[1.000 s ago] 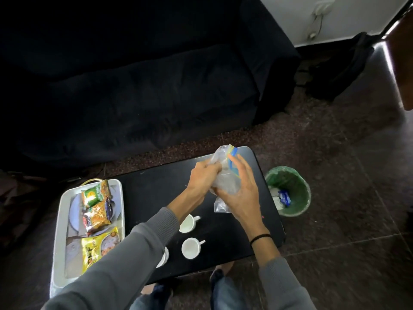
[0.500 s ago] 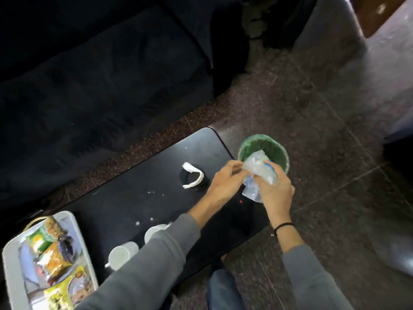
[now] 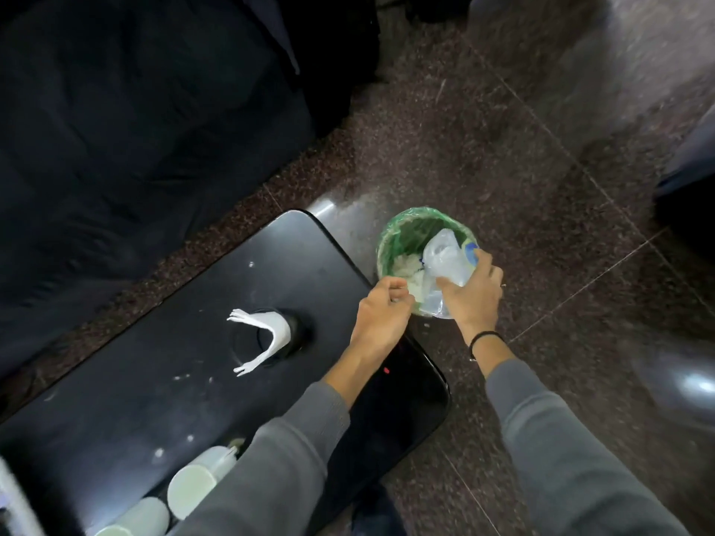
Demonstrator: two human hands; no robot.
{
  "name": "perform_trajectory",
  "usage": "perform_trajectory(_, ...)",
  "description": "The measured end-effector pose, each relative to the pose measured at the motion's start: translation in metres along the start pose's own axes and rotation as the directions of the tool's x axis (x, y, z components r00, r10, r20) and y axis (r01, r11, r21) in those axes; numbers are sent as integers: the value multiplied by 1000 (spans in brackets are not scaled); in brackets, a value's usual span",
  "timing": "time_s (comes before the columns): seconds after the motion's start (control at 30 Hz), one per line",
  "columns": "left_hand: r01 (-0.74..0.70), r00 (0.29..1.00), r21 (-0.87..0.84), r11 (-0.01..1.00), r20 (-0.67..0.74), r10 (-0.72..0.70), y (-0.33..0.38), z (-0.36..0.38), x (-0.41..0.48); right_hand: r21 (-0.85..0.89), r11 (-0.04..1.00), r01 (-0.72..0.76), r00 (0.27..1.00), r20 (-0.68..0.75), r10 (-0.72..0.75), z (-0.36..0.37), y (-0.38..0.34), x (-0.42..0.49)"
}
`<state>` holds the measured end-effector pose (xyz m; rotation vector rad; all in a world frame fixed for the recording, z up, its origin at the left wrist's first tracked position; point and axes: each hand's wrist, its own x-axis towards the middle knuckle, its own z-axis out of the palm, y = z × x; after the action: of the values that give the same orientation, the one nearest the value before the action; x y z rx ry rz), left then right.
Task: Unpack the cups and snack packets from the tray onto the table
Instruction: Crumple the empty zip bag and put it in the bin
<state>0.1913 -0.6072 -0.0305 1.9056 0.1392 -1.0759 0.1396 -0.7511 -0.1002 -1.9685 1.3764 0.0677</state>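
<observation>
So this is a side step, by the look of it: getting rid of packaging rather than unpacking anything. The right hand is closed around a crumpled clear plastic bag and holds it right over the mouth of the green-lined bin on the floor, just past the tabletop corner. The left hand sits just beside it, at the near rim of the bin, fingers curled in loosely. Can't tell if it's pinching a scrap or holding nothing. The two hands are close but not touching.

Task stuff is all back behind the left arm: a few white cups sit on the tabletop near the left sleeve, at the bottom edge of the view. A sliver of the tray peeks in at the far bottom left, blurry, and I can't see any snack packets from here. Ahead of the left hand there's a torn white strip lying on the tabletop.

My guess for next: open the right hand so the bag drops in the bin, then swing back left to the tray for whatever's on it. The bag is light and springy, so it may need a push down or it'll catch on the rim.
</observation>
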Motion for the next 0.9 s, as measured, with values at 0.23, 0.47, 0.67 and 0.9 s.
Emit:
perform_trajectory(0.23, 26, 1000, -4, 1000, -2, -26, -1, 6, 30, 37, 998, -57, 996, 78, 54, 32, 5, 49)
perform_trajectory(0.47, 47, 999, -7, 999, 3, -47, -6, 9, 38, 45, 999, -28, 998, 59, 25, 36, 19, 56)
perform_trajectory(0.67, 66, 998, 8, 998, 3, -66, -11, 12, 32, 14, 1000, 13, 993, 119, -14, 29, 18, 45)
perform_trajectory(0.9, 49, 999, 0, 999, 1, -49, -10, 11, 13, 45, 995, 93, 982, 162, -99, 18, 5, 8)
